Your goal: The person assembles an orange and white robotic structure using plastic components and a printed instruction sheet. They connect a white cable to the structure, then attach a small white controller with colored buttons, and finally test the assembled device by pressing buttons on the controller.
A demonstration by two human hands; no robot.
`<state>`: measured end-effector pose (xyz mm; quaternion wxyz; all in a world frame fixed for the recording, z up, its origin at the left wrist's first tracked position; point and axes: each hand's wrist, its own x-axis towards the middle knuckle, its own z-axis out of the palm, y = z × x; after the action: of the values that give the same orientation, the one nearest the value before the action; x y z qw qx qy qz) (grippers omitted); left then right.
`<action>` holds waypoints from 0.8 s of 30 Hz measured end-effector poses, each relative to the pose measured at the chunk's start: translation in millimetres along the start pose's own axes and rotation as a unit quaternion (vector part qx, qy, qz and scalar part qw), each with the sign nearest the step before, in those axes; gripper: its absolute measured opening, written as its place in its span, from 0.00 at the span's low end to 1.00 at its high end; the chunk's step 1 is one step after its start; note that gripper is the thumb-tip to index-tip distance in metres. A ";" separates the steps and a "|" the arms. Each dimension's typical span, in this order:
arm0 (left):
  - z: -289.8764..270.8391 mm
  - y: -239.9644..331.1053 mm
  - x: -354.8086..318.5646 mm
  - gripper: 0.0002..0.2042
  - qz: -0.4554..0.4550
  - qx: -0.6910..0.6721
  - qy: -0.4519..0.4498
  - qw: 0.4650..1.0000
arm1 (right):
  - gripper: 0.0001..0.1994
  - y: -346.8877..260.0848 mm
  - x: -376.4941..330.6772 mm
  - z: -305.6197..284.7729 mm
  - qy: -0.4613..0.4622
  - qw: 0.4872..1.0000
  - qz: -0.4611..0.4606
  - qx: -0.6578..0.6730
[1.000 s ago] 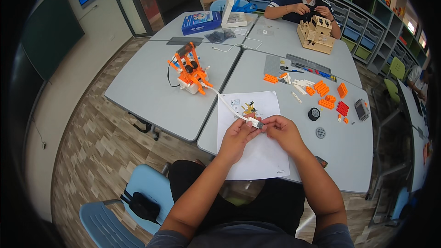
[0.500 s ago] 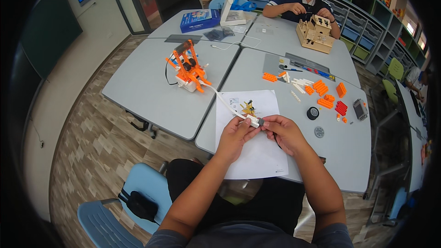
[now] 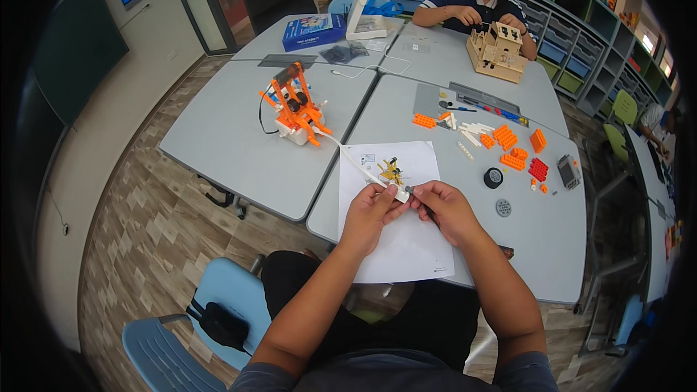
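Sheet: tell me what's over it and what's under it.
Over the sheet are the left hand, right hand and white cable. Under it is the table; anything between them is covered, as is the part behind the hands.

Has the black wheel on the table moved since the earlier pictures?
No. The black wheel keeps its place against the grey disc on the table; the whole view shifted slightly.

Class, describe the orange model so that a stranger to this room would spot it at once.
Start with the group of grey tables and look at the near left one. Left of the white printed sheet, an upright orange model stands on a white base. Unlike the loose orange bricks farther right, it is assembled, and a white cable runs from it to the left hand.
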<state>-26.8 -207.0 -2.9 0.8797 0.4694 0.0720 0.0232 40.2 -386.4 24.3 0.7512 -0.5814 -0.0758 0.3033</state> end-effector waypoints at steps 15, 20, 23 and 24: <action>0.0 -2.9 1.2 0.10 -0.001 0.011 0.002 1.000 | 0.07 3.7 0.5 3.4 0.006 0.987 -0.095 -0.132; -3.1 -7.7 2.4 0.10 0.008 0.014 0.001 1.000 | 0.07 2.6 -1.4 9.0 0.036 0.958 -0.155 -0.237; 6.5 -3.9 0.1 0.14 0.005 0.014 0.008 1.000 | 0.08 11.2 -1.7 13.6 0.061 0.931 -0.184 -0.309; 5.9 -4.3 0.3 0.15 0.013 0.026 -0.002 1.000 | 0.08 10.7 -3.4 18.4 0.075 0.919 -0.197 -0.332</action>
<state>-25.7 -214.2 -3.2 0.8668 0.4934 0.0645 0.0322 25.0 -371.6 21.0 0.5629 -0.7918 -0.2288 0.0620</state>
